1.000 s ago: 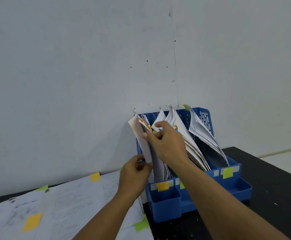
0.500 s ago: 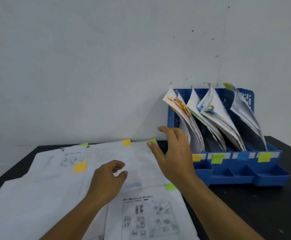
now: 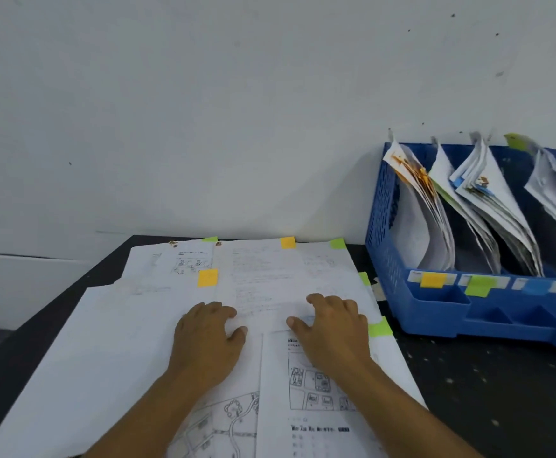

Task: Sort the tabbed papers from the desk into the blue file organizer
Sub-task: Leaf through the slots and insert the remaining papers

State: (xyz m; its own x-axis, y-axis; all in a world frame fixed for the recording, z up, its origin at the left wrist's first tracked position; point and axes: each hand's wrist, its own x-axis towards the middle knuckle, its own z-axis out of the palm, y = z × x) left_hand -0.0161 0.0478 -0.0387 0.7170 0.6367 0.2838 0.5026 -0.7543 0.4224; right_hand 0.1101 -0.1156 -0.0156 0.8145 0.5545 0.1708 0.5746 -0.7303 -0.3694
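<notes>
Resting with fingers loosely curled on the overlapping tabbed papers (image 3: 270, 282) near the desk's middle, the left hand (image 3: 209, 338) and right hand (image 3: 331, 332) could drag several sheets together, misfiling one in the blue file organizer (image 3: 442, 322) at far right.

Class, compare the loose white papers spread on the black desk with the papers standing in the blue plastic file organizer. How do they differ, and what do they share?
The loose white papers lie flat and overlapping on the black desk; the filed papers stand bowed and leaning in the blue plastic file organizer. Both hands, left hand and right hand, rest on the desk papers; nothing touches the filed ones. Both sets are printed sheets, some with coloured tabs.
</notes>
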